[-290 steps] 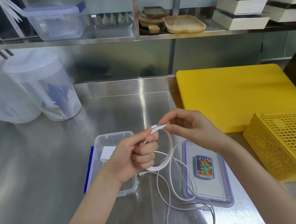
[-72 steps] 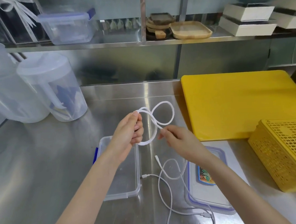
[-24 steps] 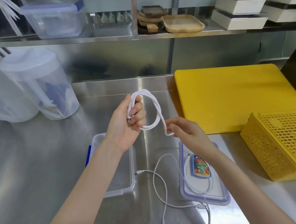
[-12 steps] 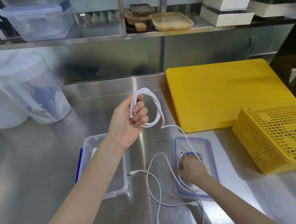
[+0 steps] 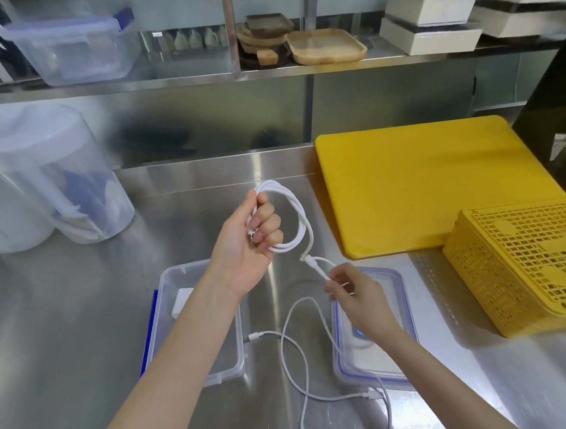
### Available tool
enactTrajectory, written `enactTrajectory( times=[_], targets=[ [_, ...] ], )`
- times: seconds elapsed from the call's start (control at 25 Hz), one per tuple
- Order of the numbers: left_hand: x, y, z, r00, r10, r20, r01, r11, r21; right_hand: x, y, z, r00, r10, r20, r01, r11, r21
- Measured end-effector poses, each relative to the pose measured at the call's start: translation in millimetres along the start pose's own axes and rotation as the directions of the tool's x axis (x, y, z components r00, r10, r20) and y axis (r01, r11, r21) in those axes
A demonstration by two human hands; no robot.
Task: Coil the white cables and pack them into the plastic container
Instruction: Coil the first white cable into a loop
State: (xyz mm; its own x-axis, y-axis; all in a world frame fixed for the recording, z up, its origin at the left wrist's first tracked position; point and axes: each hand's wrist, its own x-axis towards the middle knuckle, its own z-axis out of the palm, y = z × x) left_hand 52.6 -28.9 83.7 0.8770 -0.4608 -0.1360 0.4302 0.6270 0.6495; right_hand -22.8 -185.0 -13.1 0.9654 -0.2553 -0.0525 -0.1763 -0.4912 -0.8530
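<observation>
Left hand (image 5: 248, 236) raised, fist gripping coiled cable (image 5: 295, 220); right hand (image 5: 352, 289) pinching its end.

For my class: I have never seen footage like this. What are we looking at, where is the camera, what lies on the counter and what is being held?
There is no machine here: a person works with two bare hands, filmed by a wide-angle camera worn on the head, looking forward and down.

The left hand grips a coiled white cable. The fingers of the right hand pinch that cable's free end just below the coil.

On the steel counter sits an open plastic container with a small white block inside, partly hidden by the left forearm. Its lid lies to the right. A second white cable lies loose between them. Further right are a yellow cutting board and a yellow basket.
</observation>
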Motion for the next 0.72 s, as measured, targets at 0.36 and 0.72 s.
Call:
enactTrajectory(
  times=[0.36,0.72],
  targets=[
    [6.7,14.8,7.5,0.994,0.111,-0.02,-0.113,0.973,-0.2,-24.1,-46.2,4.5,0.979,-0.123,0.162,0.022,0.856,0.517],
    [-3.2,-19.6,7.3,0.996,0.075,-0.045,-0.081,0.984,-0.157,-7.9,-67.2,11.3,0.994,-0.091,0.056,0.021,0.677,0.736]
  ],
)
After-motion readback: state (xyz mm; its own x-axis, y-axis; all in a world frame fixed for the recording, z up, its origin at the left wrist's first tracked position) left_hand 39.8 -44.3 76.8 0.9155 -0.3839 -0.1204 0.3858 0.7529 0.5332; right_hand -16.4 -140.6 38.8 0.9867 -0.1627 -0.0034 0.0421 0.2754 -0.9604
